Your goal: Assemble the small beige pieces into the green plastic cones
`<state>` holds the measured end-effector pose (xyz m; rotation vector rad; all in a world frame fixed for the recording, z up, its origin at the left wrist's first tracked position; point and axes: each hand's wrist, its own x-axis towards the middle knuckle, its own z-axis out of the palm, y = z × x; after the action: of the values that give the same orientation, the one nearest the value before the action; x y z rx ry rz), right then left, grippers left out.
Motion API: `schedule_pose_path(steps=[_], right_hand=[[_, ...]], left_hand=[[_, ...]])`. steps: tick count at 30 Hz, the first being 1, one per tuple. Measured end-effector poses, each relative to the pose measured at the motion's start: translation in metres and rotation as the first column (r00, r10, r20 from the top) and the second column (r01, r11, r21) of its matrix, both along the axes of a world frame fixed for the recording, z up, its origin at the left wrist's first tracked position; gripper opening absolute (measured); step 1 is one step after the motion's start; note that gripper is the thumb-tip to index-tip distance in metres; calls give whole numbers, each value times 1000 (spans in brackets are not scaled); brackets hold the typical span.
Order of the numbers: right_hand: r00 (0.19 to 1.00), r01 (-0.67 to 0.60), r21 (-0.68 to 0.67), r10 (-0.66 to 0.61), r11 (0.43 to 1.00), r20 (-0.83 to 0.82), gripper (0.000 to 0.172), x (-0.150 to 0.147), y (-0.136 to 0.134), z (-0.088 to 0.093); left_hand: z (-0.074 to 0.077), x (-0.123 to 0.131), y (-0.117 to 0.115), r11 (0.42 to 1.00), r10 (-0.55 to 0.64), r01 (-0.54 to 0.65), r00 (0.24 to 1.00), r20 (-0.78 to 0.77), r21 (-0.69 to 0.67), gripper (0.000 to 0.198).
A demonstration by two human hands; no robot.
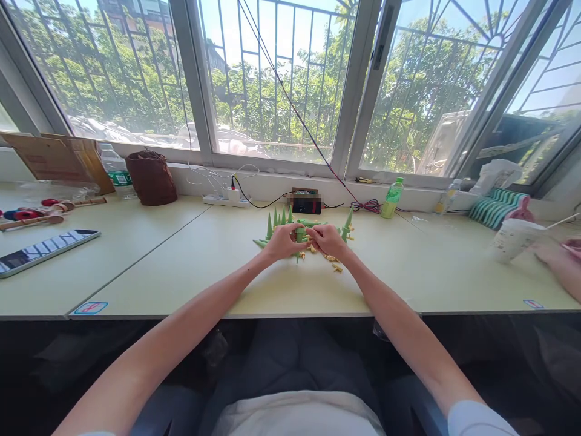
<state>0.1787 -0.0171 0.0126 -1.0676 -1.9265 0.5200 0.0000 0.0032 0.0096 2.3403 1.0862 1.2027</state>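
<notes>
Over the table's middle, my left hand (284,241) closes its thumb and fingers round a small green cone-shaped piece (300,234), whose pointed end shows below. My right hand (329,239) meets it from the other side, its fingertips pinched at the piece; what they hold is too small to make out. Several green cones (270,226) stand in a row beyond my left hand. More green cones (347,224) with yellow bits rise past my right hand. Small yellow pieces (337,267) lie loose on the table below my hands.
Behind the cones sit a dark box (306,202), a power strip (227,200) and a green bottle (391,198). A phone (49,249) and a brown bag (151,177) are left. At right, another person's hand (560,263) rests near a white cup (516,240).
</notes>
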Motion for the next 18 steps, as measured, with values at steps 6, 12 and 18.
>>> schedule_pose_path(steps=[6, 12, 18], right_hand=[[1000, 4, -22, -5, 1000, -8, 59, 0, 2, -1], [999, -43, -77, 42, 996, -17, 60, -2, 1, -1], [997, -63, -113, 58, 992, -50, 57, -3, -1, 0]], left_hand=[[0, 0, 1, 1000, -2, 2, 1000, 2, -12, 42], [0, 0, 2, 997, 0, 3, 999, 45, -76, 41], [2, -1, 1, 995, -6, 11, 999, 50, -97, 40]])
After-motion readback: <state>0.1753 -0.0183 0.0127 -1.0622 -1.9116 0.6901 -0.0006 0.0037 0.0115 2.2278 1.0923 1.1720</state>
